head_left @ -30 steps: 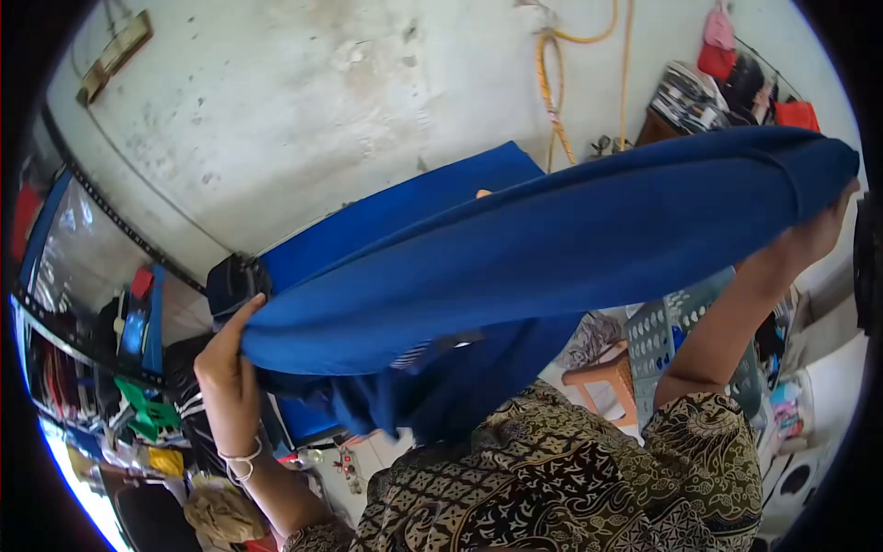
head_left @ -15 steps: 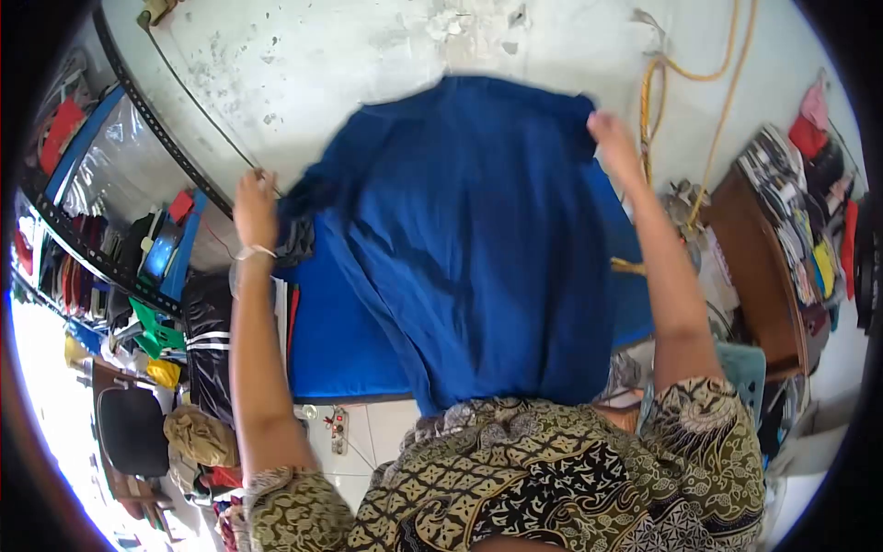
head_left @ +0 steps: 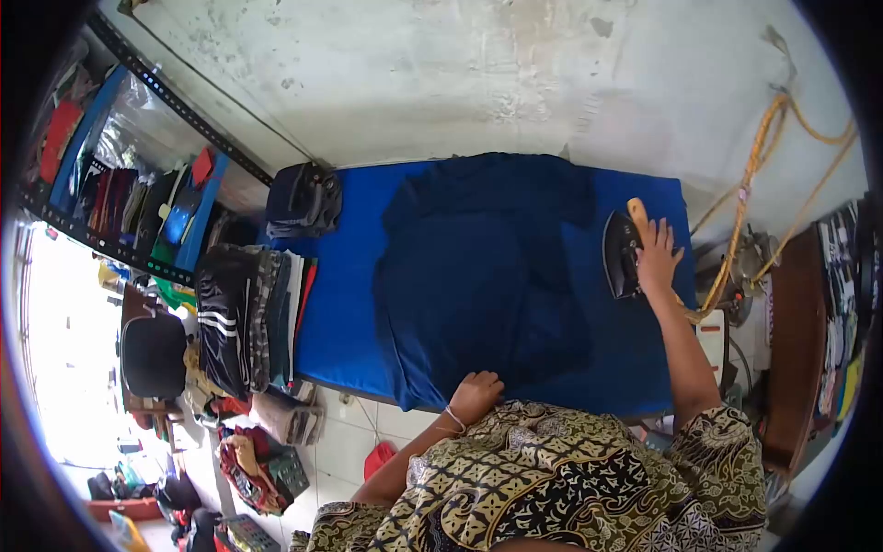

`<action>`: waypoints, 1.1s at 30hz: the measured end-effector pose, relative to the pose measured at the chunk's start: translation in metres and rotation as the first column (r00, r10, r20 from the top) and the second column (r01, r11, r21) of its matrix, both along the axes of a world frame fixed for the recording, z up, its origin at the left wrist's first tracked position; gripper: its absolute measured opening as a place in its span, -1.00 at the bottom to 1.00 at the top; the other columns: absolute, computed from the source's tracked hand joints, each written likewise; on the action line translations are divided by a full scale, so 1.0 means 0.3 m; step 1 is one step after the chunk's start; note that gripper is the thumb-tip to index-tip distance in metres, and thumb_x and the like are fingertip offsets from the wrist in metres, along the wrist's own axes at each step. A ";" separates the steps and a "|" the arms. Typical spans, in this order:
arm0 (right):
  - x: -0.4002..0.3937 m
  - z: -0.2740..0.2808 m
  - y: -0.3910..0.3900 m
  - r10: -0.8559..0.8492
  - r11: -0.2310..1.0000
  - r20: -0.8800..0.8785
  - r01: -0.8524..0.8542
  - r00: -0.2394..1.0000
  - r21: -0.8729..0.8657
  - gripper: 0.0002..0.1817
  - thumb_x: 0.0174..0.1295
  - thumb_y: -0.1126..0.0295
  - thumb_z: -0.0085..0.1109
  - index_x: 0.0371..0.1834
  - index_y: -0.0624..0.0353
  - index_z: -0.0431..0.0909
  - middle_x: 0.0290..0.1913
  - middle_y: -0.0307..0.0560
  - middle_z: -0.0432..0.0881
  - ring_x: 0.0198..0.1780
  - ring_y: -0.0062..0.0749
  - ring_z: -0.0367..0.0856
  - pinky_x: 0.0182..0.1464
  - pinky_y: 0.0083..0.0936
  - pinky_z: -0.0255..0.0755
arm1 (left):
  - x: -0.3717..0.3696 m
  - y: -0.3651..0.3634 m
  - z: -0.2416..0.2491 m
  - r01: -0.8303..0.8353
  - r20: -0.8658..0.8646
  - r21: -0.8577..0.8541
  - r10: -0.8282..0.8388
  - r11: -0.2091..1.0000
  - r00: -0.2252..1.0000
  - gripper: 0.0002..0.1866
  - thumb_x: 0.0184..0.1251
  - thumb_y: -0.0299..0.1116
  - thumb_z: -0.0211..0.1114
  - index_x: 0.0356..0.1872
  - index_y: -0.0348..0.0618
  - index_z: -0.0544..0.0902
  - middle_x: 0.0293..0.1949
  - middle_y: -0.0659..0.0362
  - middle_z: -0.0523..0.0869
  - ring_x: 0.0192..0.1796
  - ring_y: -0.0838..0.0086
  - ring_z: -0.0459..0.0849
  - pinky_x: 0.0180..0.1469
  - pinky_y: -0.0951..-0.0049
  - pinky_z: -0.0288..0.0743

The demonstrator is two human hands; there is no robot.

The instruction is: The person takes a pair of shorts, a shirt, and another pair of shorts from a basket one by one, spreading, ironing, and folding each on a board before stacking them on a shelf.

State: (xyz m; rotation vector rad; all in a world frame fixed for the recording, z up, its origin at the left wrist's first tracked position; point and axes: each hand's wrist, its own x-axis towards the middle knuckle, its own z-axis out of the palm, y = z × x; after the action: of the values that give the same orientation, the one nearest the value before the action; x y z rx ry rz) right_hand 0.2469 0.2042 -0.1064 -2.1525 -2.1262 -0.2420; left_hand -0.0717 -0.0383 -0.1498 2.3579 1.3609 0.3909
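The dark blue shirt lies spread on the blue-covered table, its collar end toward the wall. My left hand is at the shirt's near edge, fingers curled on the cloth. To the right of the shirt, a black iron with a light wooden handle rests on the table. My right hand is against the right side of the iron near its handle, with fingers spread and not wrapped round it.
Folded dark clothes sit at the table's back left, and a taller folded stack at its left edge. A yellow rope and cord hang at the right, near a brown cabinet. Shelves with clothes stand left.
The shirt, held up by both hands before, now lies flat on the table. My left hand has come down to its near edge; my right hand has let go and moved to the iron.
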 end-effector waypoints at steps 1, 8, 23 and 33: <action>-0.016 0.023 0.001 0.102 0.991 0.015 -0.103 0.995 0.083 -0.42 0.14 0.33 0.07 0.25 0.16 0.14 0.29 0.05 0.17 0.29 -0.07 0.17 0.17 0.08 0.10 | 0.001 -0.003 -0.004 -0.010 -0.006 -0.014 0.010 1.000 1.000 -0.76 -0.05 -0.27 0.30 -0.41 -0.13 0.48 -0.40 0.16 0.51 -0.27 0.31 0.52 -0.23 0.34 0.38; -0.341 0.099 -0.488 0.542 0.434 -0.825 -0.894 0.161 0.110 -0.93 0.07 0.44 0.13 -0.43 0.20 0.53 -0.44 -0.01 0.56 -0.38 -0.18 0.55 -0.34 -0.40 0.43 | -0.025 0.066 0.157 -0.454 0.307 -0.188 0.491 0.871 0.816 -0.86 0.21 -0.33 0.15 -0.37 -0.15 0.42 -0.55 0.03 0.57 -0.48 0.11 0.58 -0.50 0.23 0.41; -0.847 0.568 -0.487 -0.159 0.785 -0.927 -0.613 -0.340 0.090 -0.84 0.14 0.39 0.09 -0.31 0.27 0.52 -0.41 -0.11 0.59 -0.37 -0.38 0.59 -0.29 -0.45 0.47 | -0.508 -0.141 1.055 -0.597 0.766 -0.033 0.404 0.802 0.500 -0.95 0.09 -0.52 0.15 -0.41 -0.15 0.55 -0.40 0.15 0.56 -0.26 0.40 0.50 -0.21 0.45 0.39; -1.163 0.576 -0.581 -0.063 0.694 -0.995 -0.720 -0.077 0.012 -0.80 0.18 0.34 0.03 -0.27 0.26 0.52 -0.40 -0.08 0.60 -0.36 -0.36 0.60 -0.28 -0.46 0.48 | -0.262 -0.001 0.232 0.463 0.714 -0.201 -0.195 0.863 0.673 -0.59 0.27 -0.35 0.04 0.14 -0.24 0.37 0.13 0.10 0.47 0.16 0.42 0.40 0.16 0.45 0.29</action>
State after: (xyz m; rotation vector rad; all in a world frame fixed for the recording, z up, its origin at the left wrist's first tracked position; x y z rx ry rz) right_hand -0.1020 0.0297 0.0663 -0.8357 -1.5864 1.6993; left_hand -0.1502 -0.0385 -0.0802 1.8032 0.5631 0.7202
